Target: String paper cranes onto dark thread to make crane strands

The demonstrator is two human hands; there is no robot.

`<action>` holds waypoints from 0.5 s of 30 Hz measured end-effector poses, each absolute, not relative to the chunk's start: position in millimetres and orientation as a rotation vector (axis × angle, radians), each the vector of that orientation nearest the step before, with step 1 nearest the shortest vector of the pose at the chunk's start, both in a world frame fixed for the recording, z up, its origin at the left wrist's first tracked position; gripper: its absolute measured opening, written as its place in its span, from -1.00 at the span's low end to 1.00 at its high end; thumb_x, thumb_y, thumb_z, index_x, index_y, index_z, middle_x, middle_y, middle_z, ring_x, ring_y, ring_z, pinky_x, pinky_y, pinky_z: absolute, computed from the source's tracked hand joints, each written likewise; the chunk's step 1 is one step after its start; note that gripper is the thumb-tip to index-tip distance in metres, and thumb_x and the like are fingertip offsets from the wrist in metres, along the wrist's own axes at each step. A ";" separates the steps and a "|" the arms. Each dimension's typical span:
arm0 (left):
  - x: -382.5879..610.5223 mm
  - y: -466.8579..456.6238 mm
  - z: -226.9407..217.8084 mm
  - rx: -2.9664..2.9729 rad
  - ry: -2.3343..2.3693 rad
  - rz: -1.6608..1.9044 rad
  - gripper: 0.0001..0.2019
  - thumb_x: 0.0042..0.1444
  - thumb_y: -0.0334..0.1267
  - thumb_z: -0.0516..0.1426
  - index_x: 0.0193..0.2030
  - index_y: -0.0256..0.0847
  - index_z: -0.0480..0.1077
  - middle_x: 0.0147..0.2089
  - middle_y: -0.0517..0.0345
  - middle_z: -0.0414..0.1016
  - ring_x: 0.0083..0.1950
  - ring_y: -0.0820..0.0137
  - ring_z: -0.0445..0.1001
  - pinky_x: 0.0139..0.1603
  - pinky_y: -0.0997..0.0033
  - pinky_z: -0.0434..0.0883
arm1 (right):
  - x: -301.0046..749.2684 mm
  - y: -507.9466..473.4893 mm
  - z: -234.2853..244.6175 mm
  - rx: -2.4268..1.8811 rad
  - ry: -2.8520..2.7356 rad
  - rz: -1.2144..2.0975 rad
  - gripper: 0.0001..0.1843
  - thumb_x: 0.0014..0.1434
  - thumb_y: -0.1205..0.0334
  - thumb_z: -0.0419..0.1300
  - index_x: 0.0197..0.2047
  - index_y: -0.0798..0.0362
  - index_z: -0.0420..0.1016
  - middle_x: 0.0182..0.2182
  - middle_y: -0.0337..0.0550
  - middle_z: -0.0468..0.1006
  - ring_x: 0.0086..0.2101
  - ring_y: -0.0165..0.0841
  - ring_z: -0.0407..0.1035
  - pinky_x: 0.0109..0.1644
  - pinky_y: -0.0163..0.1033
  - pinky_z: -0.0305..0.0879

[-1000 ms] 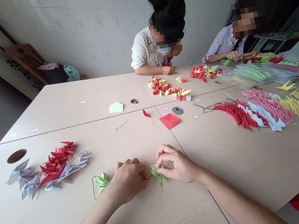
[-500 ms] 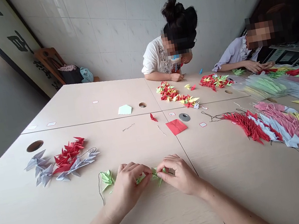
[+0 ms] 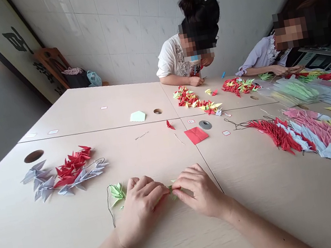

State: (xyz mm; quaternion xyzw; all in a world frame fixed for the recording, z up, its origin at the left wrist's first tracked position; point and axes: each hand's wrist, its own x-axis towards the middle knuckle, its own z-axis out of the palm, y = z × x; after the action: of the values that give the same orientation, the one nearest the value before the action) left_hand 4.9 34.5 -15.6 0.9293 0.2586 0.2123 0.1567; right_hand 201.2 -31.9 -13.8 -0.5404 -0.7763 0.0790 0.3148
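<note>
My left hand [image 3: 141,207] and my right hand [image 3: 196,191] meet fingertip to fingertip on the pale wooden table [image 3: 179,241], both pinched on a small green paper crane [image 3: 171,188] that is mostly hidden between them. A dark thread [image 3: 109,208] runs left from my left hand to another green paper crane [image 3: 117,191] lying on the table. The fingers of both hands are curled tight.
A string of grey and red cranes [image 3: 65,175] lies at left near a round table hole [image 3: 33,156]. A red folded square [image 3: 196,135], a tape ring [image 3: 205,124] and long rows of coloured cranes [image 3: 308,135] lie at right. Two people fold paper at the far side.
My hands have closed together: the right hand moved left until its fingertips met the left hand's, and the green crane between them is now nearly covered. The camera also shifted.
</note>
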 end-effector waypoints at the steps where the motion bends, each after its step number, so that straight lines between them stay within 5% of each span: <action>1: 4.9 33.9 -15.9 2.663 0.736 0.611 -0.82 0.33 -0.26 0.00 -0.20 -0.08 0.43 -0.23 0.23 0.59 -0.21 0.40 0.38 -0.14 0.25 0.06 | 200.6 -31.9 -14.0 -1.432 -2.054 0.152 -0.87 0.24 0.36 0.10 -0.34 0.02 0.42 -0.47 -0.27 0.53 -0.40 -0.40 0.33 -0.19 -0.18 0.05; 15: 9.9 33.8 -19.0 2.616 0.760 0.805 -0.85 0.25 -0.36 0.04 -0.28 -0.11 0.41 -0.33 0.30 0.58 -0.28 0.44 0.39 -0.20 0.30 0.09 | 201.1 -26.5 -15.6 -1.319 -2.112 -0.348 -0.82 0.16 0.47 0.10 -0.41 0.04 0.40 -0.56 -0.33 0.49 -0.48 -0.46 0.27 -0.22 -0.20 0.04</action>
State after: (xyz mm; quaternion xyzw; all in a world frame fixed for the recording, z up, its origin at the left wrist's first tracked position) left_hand 9.9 33.8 -19.0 0.9105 0.2645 0.2801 0.1501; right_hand 201.1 -26.5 -15.6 -0.4989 -0.7990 -0.1316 0.3089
